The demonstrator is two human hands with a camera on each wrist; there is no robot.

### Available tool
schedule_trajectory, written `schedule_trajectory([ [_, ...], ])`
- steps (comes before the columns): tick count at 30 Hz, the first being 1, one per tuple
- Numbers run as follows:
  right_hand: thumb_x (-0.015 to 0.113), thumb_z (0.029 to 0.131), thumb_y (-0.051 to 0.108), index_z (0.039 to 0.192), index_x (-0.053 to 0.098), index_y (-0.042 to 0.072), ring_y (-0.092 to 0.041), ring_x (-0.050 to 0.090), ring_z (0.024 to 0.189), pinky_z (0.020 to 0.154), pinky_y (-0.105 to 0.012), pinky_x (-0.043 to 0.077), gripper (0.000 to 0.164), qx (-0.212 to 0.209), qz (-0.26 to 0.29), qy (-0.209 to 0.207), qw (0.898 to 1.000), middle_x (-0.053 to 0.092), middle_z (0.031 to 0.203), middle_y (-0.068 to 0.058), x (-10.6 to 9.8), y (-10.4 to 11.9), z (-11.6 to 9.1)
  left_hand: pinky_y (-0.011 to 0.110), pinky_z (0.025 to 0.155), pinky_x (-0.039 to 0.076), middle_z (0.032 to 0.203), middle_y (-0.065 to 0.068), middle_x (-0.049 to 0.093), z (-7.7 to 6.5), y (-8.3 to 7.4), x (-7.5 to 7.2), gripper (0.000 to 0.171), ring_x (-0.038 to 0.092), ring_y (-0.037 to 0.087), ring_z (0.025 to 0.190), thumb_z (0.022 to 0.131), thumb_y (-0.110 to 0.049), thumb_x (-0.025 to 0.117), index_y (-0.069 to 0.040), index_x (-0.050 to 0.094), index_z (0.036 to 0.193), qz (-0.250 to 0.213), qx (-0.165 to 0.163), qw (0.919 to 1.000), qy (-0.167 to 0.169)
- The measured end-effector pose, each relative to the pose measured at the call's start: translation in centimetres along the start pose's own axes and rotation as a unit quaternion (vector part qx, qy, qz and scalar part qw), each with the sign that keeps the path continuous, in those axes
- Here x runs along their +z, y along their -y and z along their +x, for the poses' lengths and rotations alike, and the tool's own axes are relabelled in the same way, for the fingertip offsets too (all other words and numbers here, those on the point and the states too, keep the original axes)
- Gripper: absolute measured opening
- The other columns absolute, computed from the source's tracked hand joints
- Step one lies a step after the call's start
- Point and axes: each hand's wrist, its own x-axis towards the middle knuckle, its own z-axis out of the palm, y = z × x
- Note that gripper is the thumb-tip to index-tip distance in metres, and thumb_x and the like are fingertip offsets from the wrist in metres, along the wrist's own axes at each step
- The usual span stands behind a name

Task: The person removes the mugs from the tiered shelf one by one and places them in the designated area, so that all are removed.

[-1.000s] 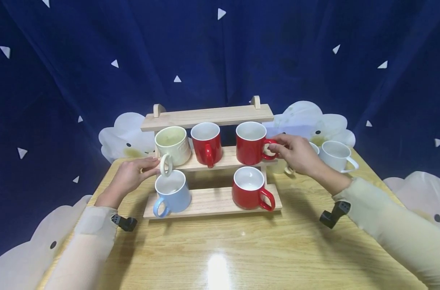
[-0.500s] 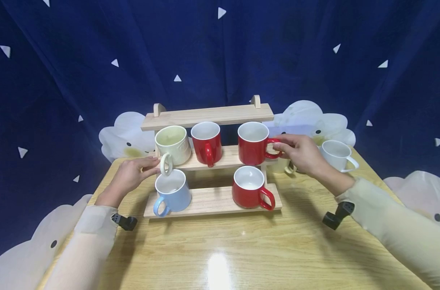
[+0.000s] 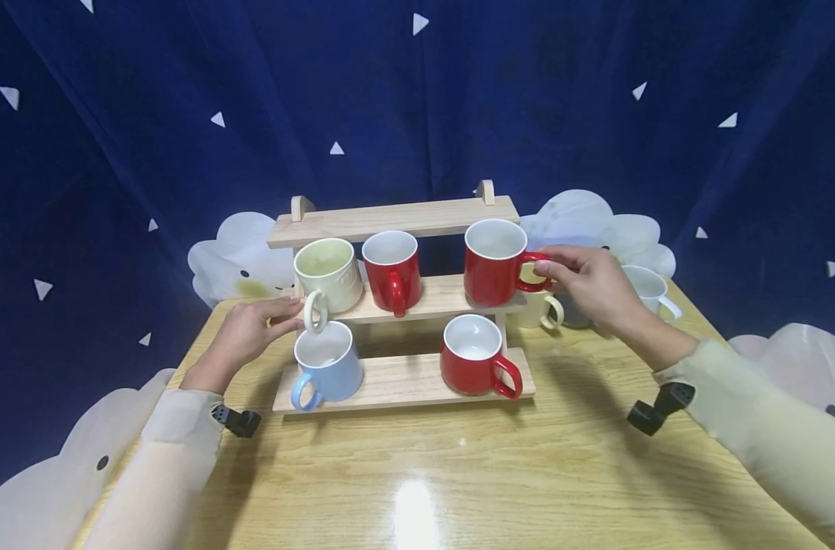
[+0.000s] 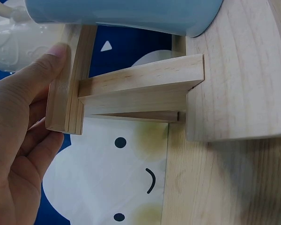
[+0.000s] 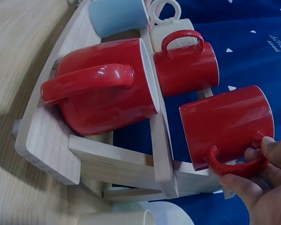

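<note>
By its handle, my right hand [image 3: 592, 286] pinches a red mug [image 3: 489, 271] with a white inside, over the right end of the wooden rack's middle shelf [image 3: 441, 296]. In the right wrist view a gap shows between this red mug [image 5: 227, 126] and the shelf board, and the mug is upright. My left hand [image 3: 248, 332] grips the left end of the middle shelf, thumb on top and fingers under the board [image 4: 68, 93]. Beside that hand a cream mug [image 3: 338, 286] stands on the shelf, with another red mug [image 3: 399, 267] to its right.
On the lower shelf stand a light blue mug [image 3: 334, 374] at left and a wider red mug [image 3: 465, 370] at right. A pale yellow mug [image 3: 530, 309] and a white mug [image 3: 644, 284] are on the table [image 3: 527, 473] behind the right hand. A top board [image 3: 396, 221] spans above.
My right hand has moved right and slightly up with the red mug, from its place on the shelf to over the shelf's right end. The left hand has stayed put.
</note>
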Motion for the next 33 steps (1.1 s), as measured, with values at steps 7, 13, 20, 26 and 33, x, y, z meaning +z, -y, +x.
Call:
schedule_trajectory([
  [7,0.062,0.098,0.019,0.126,0.062,-0.004,-0.007,0.068,0.088,0.074,-0.024,0.057,0.036,-0.009,0.021,-0.006,1.000,0.065,0.118,-0.022,-1.2,-0.1,-0.3,0.055,0.090,0.050,0.113,0.014,0.069,0.0,0.1,0.0,0.036,0.063,0.036,0.110,0.083,-0.022,0.079,-0.006,0.072,0.115,0.001,0.002,1.0000,-0.001],
  [13,0.062,0.098,0.022,0.126,0.064,0.000,-0.003,0.068,0.087,0.075,-0.024,0.057,0.035,0.007,0.024,-0.022,0.999,0.069,0.111,-0.011,-2.1,-0.3,-0.4,0.054,0.091,0.050,0.113,0.014,0.069,-0.1,0.1,0.0,0.036,0.064,0.036,0.110,0.083,-0.022,0.079,-0.006,0.072,0.115,0.000,0.001,1.0000,0.000],
  [20,0.063,0.098,0.022,0.126,0.064,0.001,-0.003,0.067,0.088,0.076,-0.024,0.057,0.035,0.007,0.008,-0.030,1.000,0.069,0.109,-0.008,-3.2,-0.6,-0.8,0.055,0.091,0.049,0.114,0.014,0.069,0.0,0.2,0.0,0.037,0.063,0.036,0.111,0.083,-0.022,0.080,-0.006,0.072,0.115,0.000,0.003,1.0000,-0.002],
  [26,0.063,0.097,0.025,0.126,0.063,0.001,-0.004,0.068,0.086,0.075,-0.021,0.056,0.037,0.015,0.002,-0.045,0.999,0.071,0.106,-0.002,-4.2,-0.8,-1.1,0.055,0.092,0.049,0.114,0.015,0.069,0.1,0.2,0.0,0.037,0.063,0.036,0.111,0.083,-0.022,0.079,-0.006,0.072,0.115,0.001,0.003,1.0000,0.001],
  [33,0.063,0.097,0.031,0.126,0.063,0.001,-0.002,0.068,0.085,0.075,-0.016,0.054,0.042,0.029,-0.025,-0.056,0.998,0.071,0.104,0.003,-5.6,-1.0,-1.4,0.055,0.093,0.048,0.114,0.014,0.069,0.1,0.1,0.0,0.037,0.063,0.036,0.111,0.083,-0.023,0.079,-0.006,0.072,0.115,-0.001,0.002,1.0000,0.001],
])
